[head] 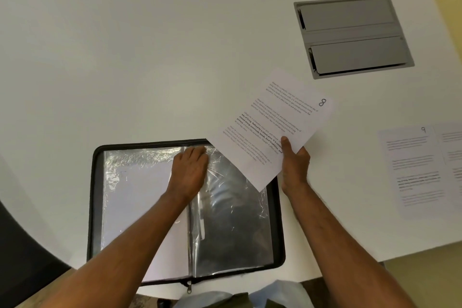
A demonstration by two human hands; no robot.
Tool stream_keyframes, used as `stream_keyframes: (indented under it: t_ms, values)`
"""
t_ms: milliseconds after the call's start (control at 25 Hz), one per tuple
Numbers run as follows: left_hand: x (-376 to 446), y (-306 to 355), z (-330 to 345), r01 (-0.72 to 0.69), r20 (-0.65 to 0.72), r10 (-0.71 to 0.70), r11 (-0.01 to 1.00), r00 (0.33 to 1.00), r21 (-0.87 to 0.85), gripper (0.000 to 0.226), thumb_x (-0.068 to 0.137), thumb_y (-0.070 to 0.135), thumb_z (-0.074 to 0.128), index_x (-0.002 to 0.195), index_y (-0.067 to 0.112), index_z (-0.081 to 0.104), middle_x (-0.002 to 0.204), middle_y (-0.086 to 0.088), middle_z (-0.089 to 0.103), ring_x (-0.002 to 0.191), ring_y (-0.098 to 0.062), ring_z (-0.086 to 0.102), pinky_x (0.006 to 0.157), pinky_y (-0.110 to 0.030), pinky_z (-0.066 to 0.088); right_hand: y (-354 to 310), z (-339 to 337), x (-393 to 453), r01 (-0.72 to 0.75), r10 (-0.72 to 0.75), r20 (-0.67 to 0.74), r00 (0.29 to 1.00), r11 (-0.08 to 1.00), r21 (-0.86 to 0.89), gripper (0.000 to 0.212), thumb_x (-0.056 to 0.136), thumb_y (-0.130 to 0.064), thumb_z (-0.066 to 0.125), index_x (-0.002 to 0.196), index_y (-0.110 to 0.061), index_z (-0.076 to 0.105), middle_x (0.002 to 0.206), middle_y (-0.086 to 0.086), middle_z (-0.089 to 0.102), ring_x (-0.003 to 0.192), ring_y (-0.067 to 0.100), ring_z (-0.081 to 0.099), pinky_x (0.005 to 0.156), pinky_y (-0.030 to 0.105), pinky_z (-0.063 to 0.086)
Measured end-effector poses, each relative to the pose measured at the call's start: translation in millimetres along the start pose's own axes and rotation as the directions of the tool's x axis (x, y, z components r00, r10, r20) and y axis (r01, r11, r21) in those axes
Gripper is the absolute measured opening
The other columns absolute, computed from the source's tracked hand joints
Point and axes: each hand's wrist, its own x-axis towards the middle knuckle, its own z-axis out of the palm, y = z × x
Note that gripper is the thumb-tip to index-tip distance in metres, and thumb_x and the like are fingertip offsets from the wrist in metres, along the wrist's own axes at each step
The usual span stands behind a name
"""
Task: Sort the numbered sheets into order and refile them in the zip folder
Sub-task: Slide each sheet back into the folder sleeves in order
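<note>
left hand (191, 170): palm down, fingers bent at the tips, forearm angled in from lower left | right hand (295, 161): raised, thumb on top, pinching, forearm stretched forward

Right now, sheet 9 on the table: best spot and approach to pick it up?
Sheet 9 lies flat on the white table, right of the right hand, which already holds sheet 8. Probably take its near left corner, coming from the left: that edge is bare, while another sheet adjoins or overlaps its far right side. Flat paper needs an edge lifted or slid first.
</note>
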Motion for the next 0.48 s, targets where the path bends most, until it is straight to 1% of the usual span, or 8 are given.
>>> stream_keyframes:
  t_ms: [80, 160, 240, 320, 400, 480]
  values:
    - [1, -2, -5, -0.013, -0.010, 0.013, 1.000, 1.000, -0.009, 0.029, 0.073, 0.002, 0.080, 0.094, 0.016, 0.067, 0.113, -0.002, 0.067, 0.105, -0.026, 0.062, 0.094, -0.045, 0.037, -1, 3, 3, -0.026, 0.027, -0.020, 0.999, 0.999, 0.024, 0.033, 0.102, -0.023, 0.063, 0.135, -0.020, 0.063, 0.116, -0.004, 0.074, 0.091, 0.010, 0.075, 0.068, 0.023, 0.060]
    - [4, -5, -10, -0.052, 0.013, 0.052, 0.999, 0.999, -0.017, 0.026, 0.075, 0.001, 0.076, 0.089, 0.018, 0.062, 0.106, 0.002, 0.064, 0.101, -0.023, 0.061, 0.097, -0.044, 0.027, -2, 6, 8, -0.056, 0.057, -0.035, 0.998, 0.998, 0.036, 0.033, 0.101, -0.025, 0.065, 0.134, -0.019, 0.063, 0.116, 0.000, 0.074, 0.095, 0.014, 0.075, 0.069, 0.026, 0.061]
    - [8, -9, -13, -0.104, 0.058, 0.106, 0.994, 0.993, -0.029, 0.027, 0.076, 0.002, 0.073, 0.088, 0.021, 0.058, 0.100, 0.003, 0.060, 0.097, -0.022, 0.058, 0.095, -0.042, 0.025, -3, 11, 12, -0.092, 0.094, -0.046, 0.995, 0.995, 0.049, 0.033, 0.100, -0.027, 0.067, 0.132, -0.019, 0.064, 0.119, 0.003, 0.074, 0.101, 0.021, 0.074, 0.077, 0.032, 0.063]
    - [14, -12, -14, -0.137, 0.101, 0.143, 0.988, 0.985, -0.066, 0.029, 0.075, 0.005, 0.073, 0.090, 0.022, 0.055, 0.099, 0.004, 0.057, 0.097, -0.022, 0.056, 0.093, -0.041, 0.025, -3, 15, 16, -0.124, 0.128, -0.057, 0.990, 0.990, 0.067, 0.030, 0.099, -0.028, 0.068, 0.127, -0.019, 0.065, 0.119, 0.004, 0.074, 0.104, 0.023, 0.073, 0.084, 0.037, 0.063]
    - [19, -13, -14, -0.152, 0.153, 0.165, 0.984, 0.974, -0.091, 0.027, 0.079, 0.009, 0.073, 0.095, 0.021, 0.056, 0.105, 0.004, 0.059, 0.101, -0.023, 0.054, 0.092, -0.042, 0.026, -3, 18, 19, -0.148, 0.153, -0.055, 0.987, 0.986, 0.079, 0.029, 0.098, -0.029, 0.069, 0.125, -0.020, 0.066, 0.117, 0.004, 0.074, 0.105, 0.024, 0.072, 0.088, 0.042, 0.062]
    - [22, -11, -15, -0.153, 0.210, 0.178, 0.980, 0.961, -0.130, 0.024, 0.081, 0.015, 0.070, 0.099, 0.022, 0.056, 0.115, 0.005, 0.059, 0.112, -0.022, 0.051, 0.095, -0.044, 0.028, -5, 21, 19, -0.173, 0.178, -0.044, 0.983, 0.980, 0.103, 0.031, 0.098, -0.030, 0.069, 0.128, -0.020, 0.065, 0.115, 0.003, 0.075, 0.104, 0.024, 0.072, 0.086, 0.041, 0.063]
